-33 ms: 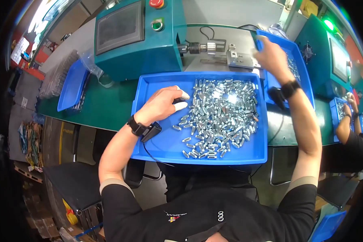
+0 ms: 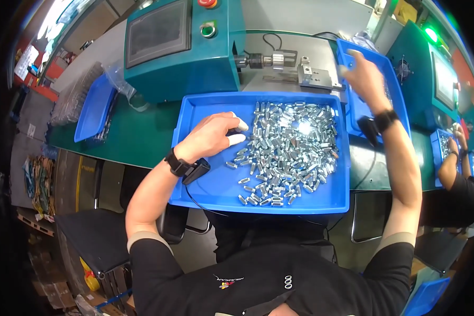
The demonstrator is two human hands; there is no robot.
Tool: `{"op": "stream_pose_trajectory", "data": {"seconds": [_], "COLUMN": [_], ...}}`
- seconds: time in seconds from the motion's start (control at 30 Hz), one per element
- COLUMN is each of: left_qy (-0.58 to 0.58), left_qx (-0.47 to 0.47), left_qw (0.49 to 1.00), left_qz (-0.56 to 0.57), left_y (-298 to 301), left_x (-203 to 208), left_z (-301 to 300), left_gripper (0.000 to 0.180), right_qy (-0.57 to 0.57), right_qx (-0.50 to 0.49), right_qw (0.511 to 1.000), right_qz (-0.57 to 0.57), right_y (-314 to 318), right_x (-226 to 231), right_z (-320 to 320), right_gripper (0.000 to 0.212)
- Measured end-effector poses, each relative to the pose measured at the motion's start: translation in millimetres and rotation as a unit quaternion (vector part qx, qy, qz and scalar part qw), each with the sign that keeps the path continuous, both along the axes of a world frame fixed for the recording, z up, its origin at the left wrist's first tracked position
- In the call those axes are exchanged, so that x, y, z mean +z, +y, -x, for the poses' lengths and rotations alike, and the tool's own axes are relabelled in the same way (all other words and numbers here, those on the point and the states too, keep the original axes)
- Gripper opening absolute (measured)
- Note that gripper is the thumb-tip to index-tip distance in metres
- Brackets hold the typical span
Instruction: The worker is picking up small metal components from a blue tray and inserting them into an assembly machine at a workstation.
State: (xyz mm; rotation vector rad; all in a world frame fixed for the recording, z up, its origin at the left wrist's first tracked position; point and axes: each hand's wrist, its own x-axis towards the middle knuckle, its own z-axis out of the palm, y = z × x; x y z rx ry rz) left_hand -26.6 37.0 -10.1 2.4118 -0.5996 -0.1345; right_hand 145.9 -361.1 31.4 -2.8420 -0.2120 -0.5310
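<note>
My left hand (image 2: 208, 138) hovers over the left part of a large blue tray (image 2: 205, 189), beside a heap of small shiny metal fittings (image 2: 292, 145). White covers sit on its thumb and a fingertip, which are apart; the space under its curled fingers is dark. Over the left side of a second blue tray (image 2: 398, 79), my right hand (image 2: 364, 79) is smeared by motion, its thumb and forefinger apart. Nothing can be made out between them. Left of that hand, a metal fixture block (image 2: 313, 76) faces the chuck (image 2: 260, 61) of a teal machine (image 2: 181, 79).
A narrow blue tray (image 2: 95, 110) stands at the left beside clear plastic bags (image 2: 84, 95). Another teal machine (image 2: 424, 68) with a lit green lamp is at the right. A co-worker's arm (image 2: 448, 163) reaches into a tray there. A black chair (image 2: 92, 237) stands lower left.
My right hand has shifted slightly right, away from the fixture and farther over the second tray. My left hand stays in place by the heap.
</note>
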Motion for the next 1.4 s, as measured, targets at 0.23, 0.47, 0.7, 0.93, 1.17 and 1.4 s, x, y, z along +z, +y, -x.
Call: {"op": "stream_pose_trajectory", "data": {"seconds": [0.23, 0.47, 0.7, 0.93, 1.17, 1.4], "left_qy": [-0.025, -0.156, -0.169, -0.272, -0.312, -0.298], "left_qx": [-0.047, -0.031, -0.013, -0.029, -0.035, -0.046], "left_qw": [0.993, 0.98, 0.979, 0.959, 0.944, 0.943], "left_qz": [-0.104, -0.119, -0.117, -0.07, -0.099, -0.14], "left_y": [-5.3, -18.8, -30.5, -98.4, -139.2, -140.9], "left_x": [7.8, -11.7, -1.4, 67.8, 65.6, 59.0], "left_z": [25.2, 37.1, 33.8, -64.5, -157.0, -170.7], "left_gripper": [0.02, 0.015, 0.018, 0.017, 0.013, 0.011], "right_qy": [-0.052, -0.015, 0.005, 0.008, -0.019, -0.039], "right_qx": [-0.012, 0.141, 0.194, 0.201, 0.208, 0.204], "right_qw": [0.981, 0.928, 0.879, 0.859, 0.888, 0.898], "right_qz": [-0.185, -0.343, -0.436, -0.47, -0.411, -0.388], "right_y": [-63.6, -16.2, 6.9, 1.2, 4.1, 3.3], "right_x": [-8.9, -26.0, -33.7, -54.5, -53.5, -46.7], "right_z": [52.3, 85.6, 94.8, 87.5, 92.7, 97.4], "right_gripper": [0.063, 0.056, 0.054, 0.051, 0.048, 0.045]}}
